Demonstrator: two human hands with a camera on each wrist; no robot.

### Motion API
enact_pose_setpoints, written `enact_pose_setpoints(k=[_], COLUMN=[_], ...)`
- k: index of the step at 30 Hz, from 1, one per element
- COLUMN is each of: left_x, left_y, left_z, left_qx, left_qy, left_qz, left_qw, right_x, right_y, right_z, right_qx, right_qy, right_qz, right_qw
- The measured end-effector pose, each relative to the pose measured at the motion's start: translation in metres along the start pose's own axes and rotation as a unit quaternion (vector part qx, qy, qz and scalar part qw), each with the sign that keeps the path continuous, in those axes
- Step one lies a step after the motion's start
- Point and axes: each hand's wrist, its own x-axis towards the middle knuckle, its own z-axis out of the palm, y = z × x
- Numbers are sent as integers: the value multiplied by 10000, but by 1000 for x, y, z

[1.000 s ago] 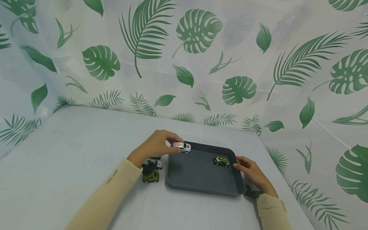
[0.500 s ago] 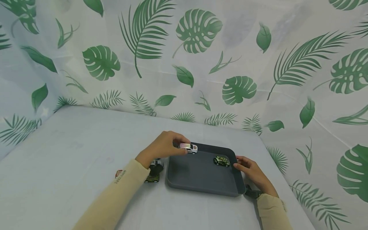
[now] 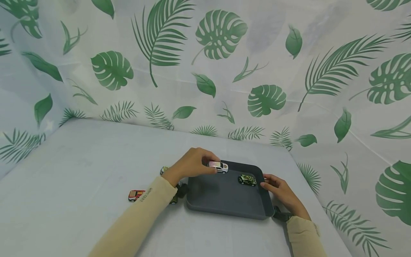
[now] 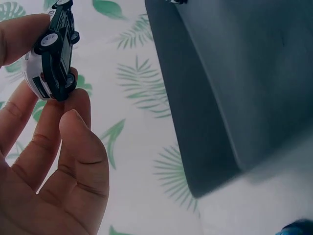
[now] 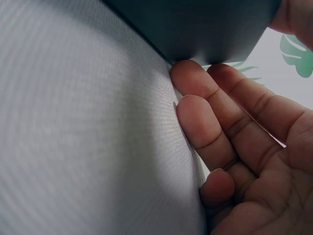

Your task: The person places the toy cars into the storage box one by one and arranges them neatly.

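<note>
In the head view my left hand [image 3: 192, 164] pinches a white toy car [image 3: 221, 166] with a pink-patterned roof, over the back left of a dark grey tray [image 3: 218, 200]. The left wrist view shows this toy car's dark underside and wheels [image 4: 55, 54], held between thumb and fingers apart from the tray's wall [image 4: 195, 112]. A green camouflage toy car [image 3: 247, 180] stands inside the tray towards the right. At the tray's right wall, my right hand [image 3: 282, 192] grips the rim. Its fingertips [image 5: 190, 78] press the outer side in the right wrist view.
Left of the tray, a red toy car [image 3: 136, 195] is on the white table [image 3: 80, 171], partly behind the left sleeve [image 3: 144, 210]. A yellow-green car [image 3: 164, 169] and a green one [image 3: 174, 201] show partly around the left wrist. A leaf-print curtain [image 3: 179, 92] rises behind.
My left hand has moved to the right with the white toy car, further over the tray. The red toy car has come out from behind the sleeve. Right hand and tray stay put.
</note>
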Motion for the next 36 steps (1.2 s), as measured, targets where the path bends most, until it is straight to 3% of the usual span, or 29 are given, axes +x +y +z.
enact_pose_setpoints(k=[9, 16, 22, 28, 36], left_x=[13, 22, 27, 32, 39], left_y=[1, 0, -2, -3, 2], left_z=[12, 23, 36, 49, 59], left_qx=[-114, -274, -127, -47, -79], left_qy=[-191, -310, -384, -369, -347], left_qz=[181, 151, 54, -41, 65], left_qw=[9996, 9990, 9992, 9993, 9993], right_x=[-2, -1, 0, 0, 1], right_y=[1, 1, 3, 3, 3], right_z=[0, 0, 0, 0, 0], right_qx=[40, 188, 179, 144, 59], right_qy=[39, -11, 19, 6, 44], right_qz=[-94, -193, -187, -228, -130], right_qw=[9999, 9996, 9997, 9996, 9999])
